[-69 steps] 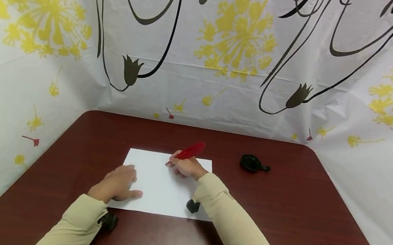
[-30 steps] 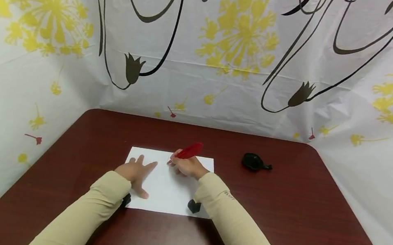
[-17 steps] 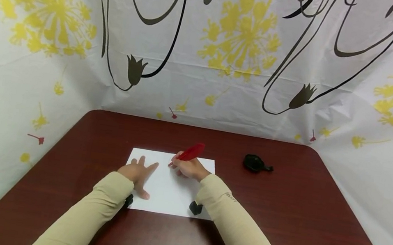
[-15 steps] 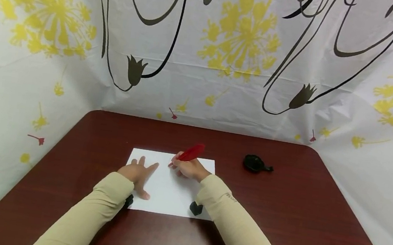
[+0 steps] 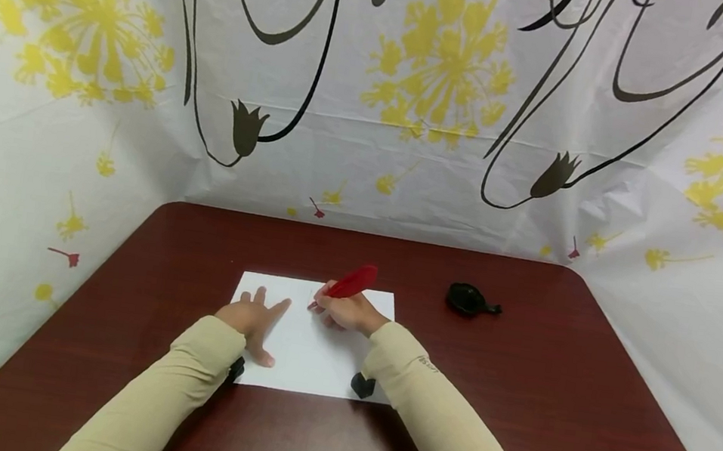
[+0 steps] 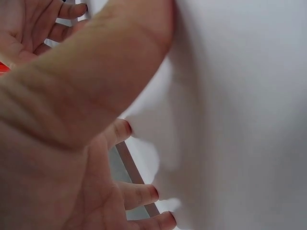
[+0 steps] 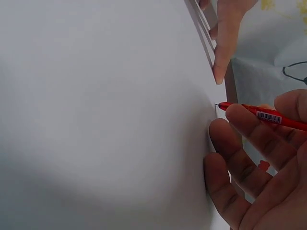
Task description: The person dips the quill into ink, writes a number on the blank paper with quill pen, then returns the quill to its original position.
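Note:
A white sheet of paper (image 5: 308,367) lies on the dark red table. My right hand (image 5: 348,312) pinches a red pen with a feather-shaped top (image 5: 355,282) between thumb and fingers. In the right wrist view the pen (image 7: 268,116) has a barcode sticker, and its tip meets the paper, where a short thin mark shows. The other fingers of the right hand (image 7: 259,177) rest against the sheet. Spread over the paper's left part is my left hand (image 5: 251,320), its fingers straight. Up close, the left hand (image 6: 62,110) shows its fingertips touching the sheet.
A small dark dish with a short handle (image 5: 465,299) sits right of the paper. Black wrist cameras hang under the right (image 5: 363,386) and left (image 5: 236,370) sleeves. A patterned white cloth (image 5: 368,173) rises behind the table (image 5: 555,373).
My left hand has gone from the paper's lower left edge up and right, and now lies spread on the sheet. The pen tip has shifted slightly toward the near side.

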{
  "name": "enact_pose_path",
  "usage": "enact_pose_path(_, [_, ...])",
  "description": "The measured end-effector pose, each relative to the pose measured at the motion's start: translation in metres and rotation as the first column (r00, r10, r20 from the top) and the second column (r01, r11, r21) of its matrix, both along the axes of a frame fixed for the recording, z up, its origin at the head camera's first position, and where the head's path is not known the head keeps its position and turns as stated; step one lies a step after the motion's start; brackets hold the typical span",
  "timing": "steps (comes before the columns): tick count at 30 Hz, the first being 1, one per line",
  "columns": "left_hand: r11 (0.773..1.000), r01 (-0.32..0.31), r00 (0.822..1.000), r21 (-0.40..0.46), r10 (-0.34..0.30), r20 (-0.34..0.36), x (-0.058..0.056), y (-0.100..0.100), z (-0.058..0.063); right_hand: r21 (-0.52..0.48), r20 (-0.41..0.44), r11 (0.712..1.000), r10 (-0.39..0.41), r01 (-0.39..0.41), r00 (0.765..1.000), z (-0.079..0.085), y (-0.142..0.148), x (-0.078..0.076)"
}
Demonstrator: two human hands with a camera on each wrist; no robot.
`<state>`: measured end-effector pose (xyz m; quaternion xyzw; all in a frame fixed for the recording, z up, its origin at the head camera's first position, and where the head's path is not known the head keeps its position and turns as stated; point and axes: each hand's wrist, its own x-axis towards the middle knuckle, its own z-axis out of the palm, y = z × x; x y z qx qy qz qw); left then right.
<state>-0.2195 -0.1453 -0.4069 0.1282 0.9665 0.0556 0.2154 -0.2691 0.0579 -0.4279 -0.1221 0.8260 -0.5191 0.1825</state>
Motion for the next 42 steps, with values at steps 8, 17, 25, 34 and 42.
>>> enact_pose_path(8, [1.0, -0.004, 1.0, -0.008, 0.004, -0.001, -0.0004, -0.0009, -0.0001, 0.01, 0.023, 1.0, 0.015, -0.015, 1.0, 0.0002, 0.0017, 0.0013])
enact_pose_path(17, [1.0, 0.002, 1.0, 0.016, -0.002, 0.006, 0.0001, 0.0005, 0.0013, 0.013, 0.006, 0.999, 0.037, -0.037, 0.999, -0.0002, 0.0057, 0.0034])
enact_pose_path(25, [1.0, 0.004, 1.0, -0.004, -0.004, 0.006, -0.0007, -0.0001, -0.0017, -0.002, -0.009, 0.999, 0.041, -0.041, 0.999, -0.0009, 0.0054, 0.0063])
enact_pose_path(34, [1.0, -0.001, 1.0, -0.001, 0.001, 0.018, -0.0019, -0.0001, -0.0036, 0.011, 0.013, 0.999, 0.053, -0.053, 0.998, -0.0029, 0.0073, 0.0068])
enact_pose_path(42, [1.0, 0.01, 1.0, 0.006, -0.01, 0.01, -0.0008, -0.0007, -0.0018, -0.005, 0.049, 0.998, 0.058, -0.058, 0.997, -0.0023, 0.0092, 0.0092])
